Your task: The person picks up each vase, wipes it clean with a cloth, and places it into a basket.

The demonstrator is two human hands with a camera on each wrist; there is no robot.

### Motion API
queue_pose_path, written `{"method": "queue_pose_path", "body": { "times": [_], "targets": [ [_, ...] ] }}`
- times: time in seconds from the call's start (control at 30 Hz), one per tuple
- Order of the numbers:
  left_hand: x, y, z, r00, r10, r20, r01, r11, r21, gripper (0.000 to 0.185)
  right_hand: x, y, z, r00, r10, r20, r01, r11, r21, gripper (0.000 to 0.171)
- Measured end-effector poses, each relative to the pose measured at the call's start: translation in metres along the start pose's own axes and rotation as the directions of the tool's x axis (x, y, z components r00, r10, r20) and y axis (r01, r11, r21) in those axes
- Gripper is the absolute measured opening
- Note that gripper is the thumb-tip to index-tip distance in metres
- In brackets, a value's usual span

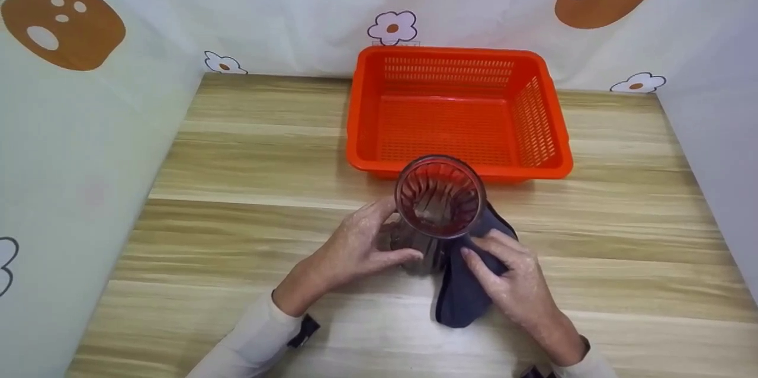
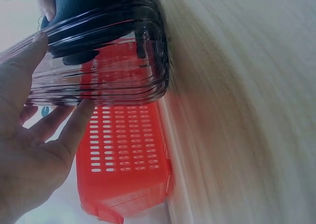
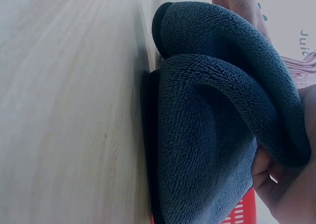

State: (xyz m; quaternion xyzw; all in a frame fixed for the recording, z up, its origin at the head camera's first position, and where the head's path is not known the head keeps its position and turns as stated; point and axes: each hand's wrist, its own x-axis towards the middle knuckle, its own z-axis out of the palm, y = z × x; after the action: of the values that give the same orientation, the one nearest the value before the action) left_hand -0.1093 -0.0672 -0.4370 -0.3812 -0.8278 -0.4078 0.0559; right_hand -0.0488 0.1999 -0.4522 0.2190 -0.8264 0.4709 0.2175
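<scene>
Wooden table (image 1: 237, 147) — ribbed glass (image 1: 439, 200), dark cloth (image 1: 462, 295); "Jui" lettering (image 3: 307, 42)

Both arms are in long sleeves, a pale off-white or cream fabric, snug and plain with no print. The left sleeve (image 1: 251, 342) stops at the wrist, and there's a small black strap or buckle piece (image 1: 304, 331) sitting right at its cuff, by the bench's near edge. The right sleeve (image 1: 583, 363) ends the same way, with a bit of dark strap (image 1: 535, 371) just peeking in at the bottom of the head view. Left hand (image 1: 355, 244) and right hand (image 1: 512, 283) are bare, no gloves or rings that I can make out.
</scene>
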Motion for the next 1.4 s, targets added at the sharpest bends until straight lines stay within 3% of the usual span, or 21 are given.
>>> {"method": "queue_pose_path", "body": {
  "times": [0.8, 1.03, 1.4],
  "targets": [
    [0.0000, 0.0000, 0.0016, 1.000, 0.006, -0.009, -0.006, 1.000, -0.016, 0.083, -0.0040, 0.0012, 0.0002, 0.999, 0.044, 0.022, -0.041, 0.991, -0.124, 0.019],
    [-0.0006, -0.0003, 0.0030, 1.000, -0.016, -0.001, 0.016, 1.000, 0.002, 0.081, -0.0048, 0.0041, -0.0006, 0.990, 0.106, 0.090, -0.089, 0.980, -0.178, 0.013],
    [-0.0019, -0.0013, 0.0049, 0.999, 0.007, -0.042, -0.006, 0.999, 0.038, 0.080, -0.0070, 0.0060, 0.0002, 0.972, 0.194, 0.132, -0.162, 0.962, -0.218, 0.011]
  ]
}}
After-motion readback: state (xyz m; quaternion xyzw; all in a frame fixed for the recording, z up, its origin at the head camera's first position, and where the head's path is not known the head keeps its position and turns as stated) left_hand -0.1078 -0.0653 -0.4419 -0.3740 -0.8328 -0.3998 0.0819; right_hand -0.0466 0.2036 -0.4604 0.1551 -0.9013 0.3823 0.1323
